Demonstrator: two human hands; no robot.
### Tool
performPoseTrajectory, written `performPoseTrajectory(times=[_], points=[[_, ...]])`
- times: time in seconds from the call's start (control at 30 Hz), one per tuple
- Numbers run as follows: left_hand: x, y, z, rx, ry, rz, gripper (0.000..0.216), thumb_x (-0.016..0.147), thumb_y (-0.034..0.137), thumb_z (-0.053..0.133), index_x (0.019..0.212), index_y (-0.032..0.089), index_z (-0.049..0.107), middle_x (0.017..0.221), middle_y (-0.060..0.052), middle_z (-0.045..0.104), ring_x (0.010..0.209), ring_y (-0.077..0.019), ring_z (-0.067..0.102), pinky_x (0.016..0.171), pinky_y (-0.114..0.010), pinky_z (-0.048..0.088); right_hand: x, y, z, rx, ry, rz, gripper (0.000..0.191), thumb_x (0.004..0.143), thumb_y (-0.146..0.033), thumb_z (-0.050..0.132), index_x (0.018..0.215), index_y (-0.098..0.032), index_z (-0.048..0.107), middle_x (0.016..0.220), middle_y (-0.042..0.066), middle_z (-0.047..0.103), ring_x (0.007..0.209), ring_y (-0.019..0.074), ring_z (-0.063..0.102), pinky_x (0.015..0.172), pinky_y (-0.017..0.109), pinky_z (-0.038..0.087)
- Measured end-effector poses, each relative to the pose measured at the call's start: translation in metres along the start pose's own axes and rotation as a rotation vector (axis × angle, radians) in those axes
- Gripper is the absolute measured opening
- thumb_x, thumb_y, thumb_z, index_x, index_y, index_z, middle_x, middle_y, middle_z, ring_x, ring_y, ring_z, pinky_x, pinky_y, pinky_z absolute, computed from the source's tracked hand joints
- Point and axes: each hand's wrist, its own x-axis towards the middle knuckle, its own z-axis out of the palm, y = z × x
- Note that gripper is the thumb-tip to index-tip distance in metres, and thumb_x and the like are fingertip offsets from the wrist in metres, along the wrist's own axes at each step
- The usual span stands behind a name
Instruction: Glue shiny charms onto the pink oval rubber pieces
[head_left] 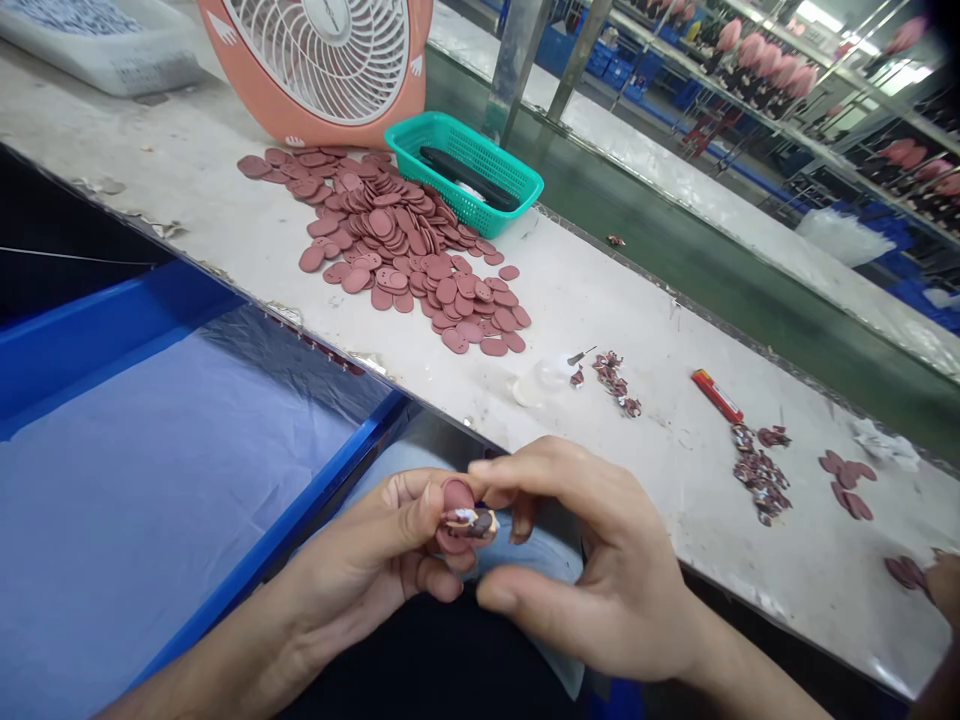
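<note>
**Small oval piece held between two hands at the lower centre**

At the left of the frame stands a blue bin (67,340) lined with clear plastic film. At the upper left, a salmon-coloured fan (322,70) stands on the long white surface (600,300). In front of the fan a wide pile of reddish ovals (397,240) lies flat. Just right of the pile is a green basket (465,165) with a dark object inside.

In the lower centre, the left hand (375,565) is closed on one oval piece (459,520). Its thumb presses the piece from the front and its fingers support it from behind. The piece stands almost upright, below the near edge of the surface, and a small shiny part shows on its middle.

The right hand (607,570) comes to the piece from the right side. Its forefinger tip touches the top edge of the piece. Its thumb lies lower and apart from the fingers, not pressing the piece, so this hand is not clamped.

Further right on the surface lie small scraps (615,378), then a red lighter (716,395), a second heap of scraps (759,478), and a few loose ovals (847,485).
</note>
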Motion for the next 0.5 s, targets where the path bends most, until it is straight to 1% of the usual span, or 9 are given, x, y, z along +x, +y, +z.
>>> performPoseTrajectory(times=[0.03, 0.07, 0.1, 0.13, 0.23, 0.3, 0.4, 0.43, 0.5], points=[[-0.0008, 0.0, 0.0001, -0.006, 0.023, -0.01, 0.019, 0.074, 0.035, 0.088, 0.08, 0.018, 0.082, 0.07, -0.002, 0.066, 0.059, -0.0076, 0.06, 0.052, -0.012, 0.052, -0.0018, -0.0001, 0.0003, 0.013, 0.025, -0.006, 0.044, 0.084, -0.029, 0.08, 0.123, -0.013, 0.066, 0.092, 0.005, 0.07, 0.077, 0.0123, 0.064, 0.063, 0.021, 0.056], [-0.0014, -0.0001, 0.0, -0.013, 0.045, -0.019, 0.018, 0.072, 0.034, 0.089, 0.081, 0.019, 0.082, 0.071, -0.002, 0.067, 0.061, -0.0085, 0.062, 0.052, -0.012, 0.053, -0.0036, 0.0003, 0.0005, 0.021, 0.047, -0.009, 0.048, 0.085, -0.032, 0.08, 0.126, -0.013, 0.065, 0.093, 0.005, 0.069, 0.075, 0.0118, 0.063, 0.062, 0.021, 0.056], [-0.0016, -0.0003, -0.0004, -0.016, 0.054, -0.026, 0.018, 0.072, 0.033, 0.089, 0.081, 0.019, 0.082, 0.071, -0.002, 0.068, 0.061, -0.0089, 0.062, 0.052, -0.012, 0.053, -0.0055, 0.001, 0.0005, 0.019, 0.064, -0.008, 0.047, 0.086, -0.032, 0.078, 0.127, -0.013, 0.065, 0.092, 0.004, 0.068, 0.073, 0.011, 0.061, 0.061, 0.02, 0.055], [-0.0014, -0.0007, -0.0009, -0.013, 0.046, -0.031, 0.02, 0.072, 0.035, 0.089, 0.082, 0.019, 0.082, 0.071, -0.002, 0.068, 0.06, -0.0085, 0.062, 0.051, -0.013, 0.054, -0.0071, 0.0022, 0.0006, 0.011, 0.071, -0.006, 0.042, 0.087, -0.029, 0.077, 0.124, -0.012, 0.067, 0.09, 0.004, 0.067, 0.07, 0.0102, 0.06, 0.059, 0.02, 0.054], [0.0001, -0.0022, -0.0026, 0.001, -0.023, -0.03, 0.024, 0.075, 0.038, 0.086, 0.08, 0.015, 0.081, 0.067, -0.001, 0.064, 0.055, -0.0062, 0.056, 0.052, -0.014, 0.056, -0.0102, 0.0066, 0.0013, -0.039, 0.048, -0.001, 0.021, 0.09, -0.02, 0.072, 0.11, -0.012, 0.074, 0.083, 0.003, 0.069, 0.066, 0.0093, 0.06, 0.058, 0.02, 0.052], [0.0012, -0.0028, -0.0026, 0.004, -0.037, -0.027, 0.022, 0.077, 0.036, 0.085, 0.079, 0.015, 0.081, 0.065, 0.0, 0.063, 0.054, -0.0053, 0.054, 0.053, -0.013, 0.056, -0.0104, 0.0089, 0.0021, -0.056, 0.036, 0.003, 0.014, 0.09, -0.017, 0.072, 0.103, -0.012, 0.076, 0.079, 0.004, 0.069, 0.064, 0.0093, 0.06, 0.056, 0.02, 0.05], [0.0018, -0.0028, -0.0011, 0.006, -0.047, -0.026, 0.019, 0.078, 0.035, 0.085, 0.076, 0.016, 0.081, 0.064, 0.001, 0.062, 0.053, -0.0045, 0.053, 0.053, -0.012, 0.055, -0.0091, 0.0094, 0.0027, -0.021, 0.025, 0.018, 0.012, 0.089, -0.016, 0.073, 0.099, -0.011, 0.077, 0.076, 0.003, 0.069, 0.06, 0.0086, 0.057, 0.053, 0.019, 0.049], [0.0017, -0.0026, -0.0007, 0.015, -0.049, -0.028, 0.02, 0.078, 0.036, 0.084, 0.077, 0.016, 0.081, 0.066, 0.0, 0.062, 0.054, -0.0047, 0.053, 0.053, -0.012, 0.054, -0.0085, 0.0089, 0.0024, 0.0, 0.021, 0.026, 0.013, 0.088, -0.017, 0.074, 0.099, -0.01, 0.076, 0.077, 0.003, 0.069, 0.06, 0.0088, 0.057, 0.052, 0.019, 0.048], [0.0011, -0.0022, -0.0004, 0.043, -0.036, -0.024, 0.025, 0.078, 0.039, 0.084, 0.082, 0.015, 0.081, 0.07, -0.001, 0.063, 0.058, -0.0064, 0.056, 0.054, -0.013, 0.054, -0.0075, 0.0078, 0.0016, 0.037, 0.021, 0.043, 0.023, 0.086, -0.021, 0.078, 0.105, -0.009, 0.075, 0.08, 0.004, 0.07, 0.062, 0.0095, 0.057, 0.051, 0.019, 0.048]])
